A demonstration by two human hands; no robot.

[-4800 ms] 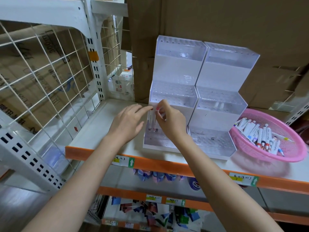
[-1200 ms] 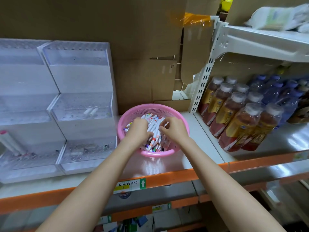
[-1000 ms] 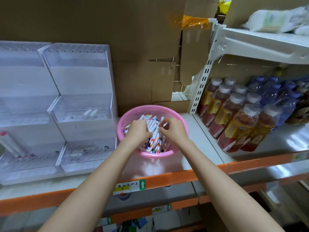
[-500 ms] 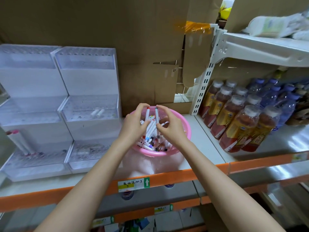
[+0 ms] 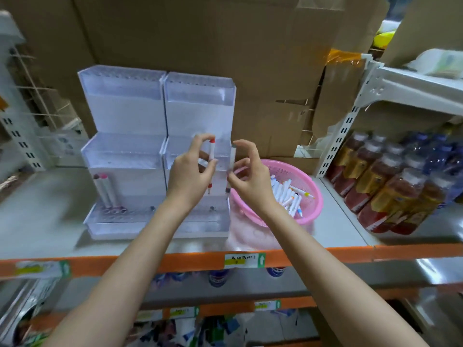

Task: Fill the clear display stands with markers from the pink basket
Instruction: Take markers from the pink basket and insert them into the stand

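Left hand [image 5: 190, 174] holds a red-capped marker [image 5: 212, 161] upright; right hand [image 5: 246, 171] pinches a grey-capped marker [image 5: 232, 159]; pink basket [image 5: 312, 194] right of the clear stands [image 5: 155, 113].

Left hand [image 5: 189, 177] and right hand [image 5: 248, 177] rose from the pink basket [image 5: 312, 212], each pinching a marker [image 5: 212, 156].

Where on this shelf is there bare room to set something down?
Widest bare patch: the shelf left of the clear stands, out to the wire rack. A narrower strip lies between the pink basket and the bottles. Crowded: bottles pack the right end, and the left hand and right hand hold markers in front of the right stand.
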